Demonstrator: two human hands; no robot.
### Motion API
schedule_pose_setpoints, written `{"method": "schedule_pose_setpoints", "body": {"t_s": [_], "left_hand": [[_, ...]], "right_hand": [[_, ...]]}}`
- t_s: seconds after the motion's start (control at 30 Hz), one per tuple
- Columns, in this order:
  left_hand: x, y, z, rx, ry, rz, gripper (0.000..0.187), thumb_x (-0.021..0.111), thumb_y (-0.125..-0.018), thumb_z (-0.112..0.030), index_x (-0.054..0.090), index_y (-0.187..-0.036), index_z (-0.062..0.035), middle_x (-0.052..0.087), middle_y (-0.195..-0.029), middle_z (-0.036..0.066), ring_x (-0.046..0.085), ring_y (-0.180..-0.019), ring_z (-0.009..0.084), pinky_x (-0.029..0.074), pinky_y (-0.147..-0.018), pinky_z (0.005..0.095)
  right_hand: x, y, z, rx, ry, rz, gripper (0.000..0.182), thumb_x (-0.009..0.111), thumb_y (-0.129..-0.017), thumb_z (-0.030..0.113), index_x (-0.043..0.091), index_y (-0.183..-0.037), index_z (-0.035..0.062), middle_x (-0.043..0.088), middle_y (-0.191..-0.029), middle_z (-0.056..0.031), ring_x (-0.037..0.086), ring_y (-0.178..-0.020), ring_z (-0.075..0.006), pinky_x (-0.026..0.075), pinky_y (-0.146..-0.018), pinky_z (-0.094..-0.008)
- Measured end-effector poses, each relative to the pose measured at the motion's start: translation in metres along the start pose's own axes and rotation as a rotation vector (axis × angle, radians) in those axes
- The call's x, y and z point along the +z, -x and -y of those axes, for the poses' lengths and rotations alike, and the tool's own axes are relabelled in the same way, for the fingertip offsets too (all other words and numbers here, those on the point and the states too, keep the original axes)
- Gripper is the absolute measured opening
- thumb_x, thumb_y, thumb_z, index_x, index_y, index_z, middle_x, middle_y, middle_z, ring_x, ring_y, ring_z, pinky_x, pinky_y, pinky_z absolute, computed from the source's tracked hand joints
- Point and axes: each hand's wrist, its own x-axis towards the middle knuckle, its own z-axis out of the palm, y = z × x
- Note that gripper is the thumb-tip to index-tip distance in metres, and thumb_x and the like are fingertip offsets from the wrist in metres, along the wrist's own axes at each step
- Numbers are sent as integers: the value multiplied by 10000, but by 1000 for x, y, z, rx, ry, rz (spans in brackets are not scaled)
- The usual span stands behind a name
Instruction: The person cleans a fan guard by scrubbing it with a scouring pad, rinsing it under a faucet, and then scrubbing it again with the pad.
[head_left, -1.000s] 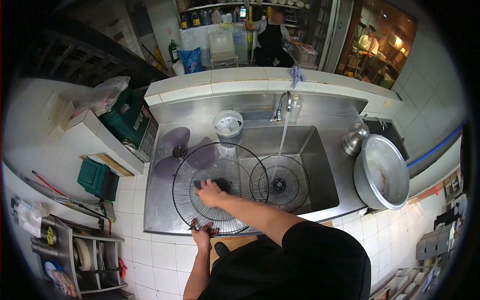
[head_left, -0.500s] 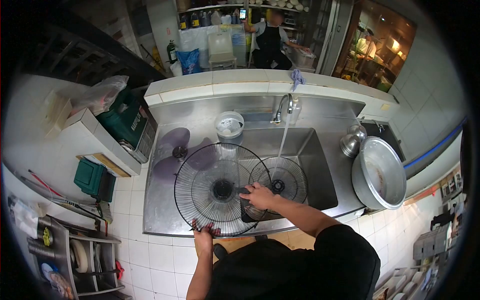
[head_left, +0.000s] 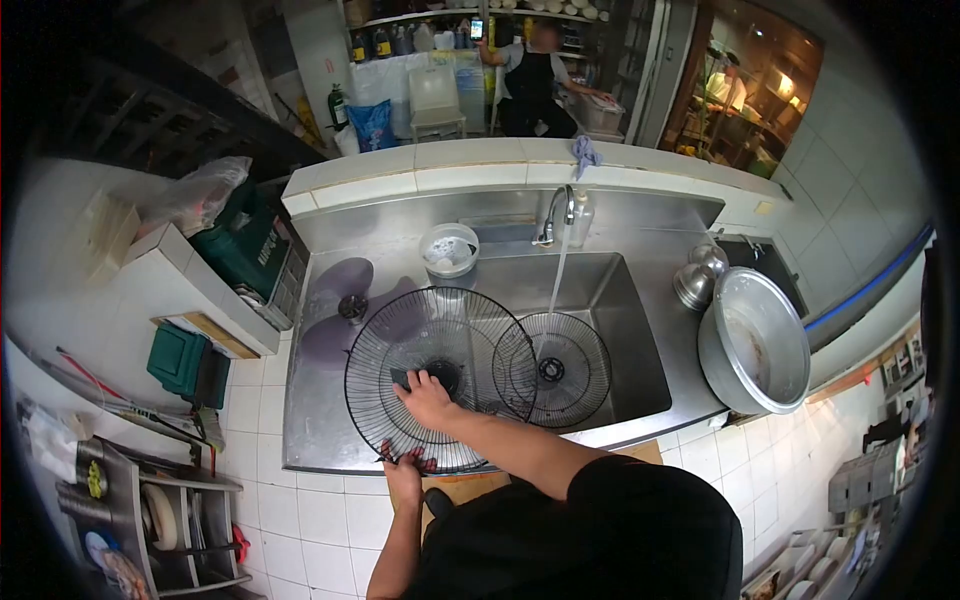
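Fan guard [head_left: 448, 375] was clamped by the left hand [head_left: 407, 466] near the counter's front edge [head_left: 325, 467]; right hand [head_left: 430, 400] gripped a dark pad [head_left: 403, 378]; steady bracing probably aided even contact.

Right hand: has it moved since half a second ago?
Yes, leftward: judged against the fixed faucet, the right hand is now farther left, beside the fan grille's hub.

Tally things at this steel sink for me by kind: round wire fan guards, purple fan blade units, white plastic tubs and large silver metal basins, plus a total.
Black round wire fan guards: 2
Purple translucent fan blade unit: 1
Round white plastic tub: 1
Large round silver metal basin: 1
Total: 5
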Motion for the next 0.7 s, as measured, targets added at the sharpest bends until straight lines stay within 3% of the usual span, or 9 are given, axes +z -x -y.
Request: {"method": "schedule_pose_setpoints", "body": {"t_s": [0.1,0.2,0.27,0.37,0.47,0.5,0.63,0.7], "left_hand": [[-1,3,-3,-56,5,-10,629,478,-928,39,300,-1523,-57,711,-986,211,724,-688,288,640,-580,406],[-7,-12,17,-27,-5,-15,668,481,-916,55,285,-1543,-68,714,-963,206,724,-692,281,632,-558,405],[-18,-33,46,24,31,-63,705,458,-933,78,292,-1559,-204,671,-942,189,671,-636,307,597,-526,429],[-12,-19,29,-2,63,-55,741,461,-927,70,253,-1583,-203,671,-940,188,662,-625,297,591,-511,425],[-11,-16,29,-6,58,-49,759,466,-923,65,231,-1594,-201,671,-940,190,659,-620,287,590,-507,423],[-12,-18,32,22,37,-51,765,470,-922,62,223,-1597,-199,671,-940,192,659,-619,282,589,-506,422],[-10,-14,28,-10,0,-45,732,479,-932,51,252,-1594,-165,686,-979,187,695,-735,254,625,-529,410],[-7,-15,27,16,75,-36,770,467,-922,52,214,-1604,-198,659,-936,191,643,-598,271,591,-514,415]], "right_hand": [[5,-11,4,100,-9,50,577,553,-938,151,490,-1510,96,464,-1465,-272,501,-1240,-408,474,-1040,-489],[-5,20,3,-22,-12,92,607,578,-933,152,470,-1528,104,449,-1478,-285,491,-1264,-429,486,-1034,-496],[-9,54,-4,-172,-76,156,644,606,-910,129,472,-1540,148,414,-1518,-289,472,-1296,-459,493,-1046,-509],[-17,93,-19,-184,-120,306,606,521,-965,108,457,-1558,218,378,-1586,-263,439,-1357,-448,473,-1081,-527],[-46,117,-38,-150,-100,426,636,529,-955,87,459,-1562,266,357,-1616,-231,431,-1380,-432,463,-1096,-514],[-25,121,-53,-168,-36,334,677,638,-908,148,481,-1550,294,368,-1614,-197,453,-1352,-427,466,-1102,-509],[-33,132,-72,-61,-53,307,668,653,-895,157,509,-1533,293,380,-1611,-184,450,-1361,-416,457,-1107,-500],[-31,132,-66,-46,-43,318,647,592,-925,133,494,-1545,288,368,-1619,-193,439,-1374,-418,435,-1126,-504]]}}
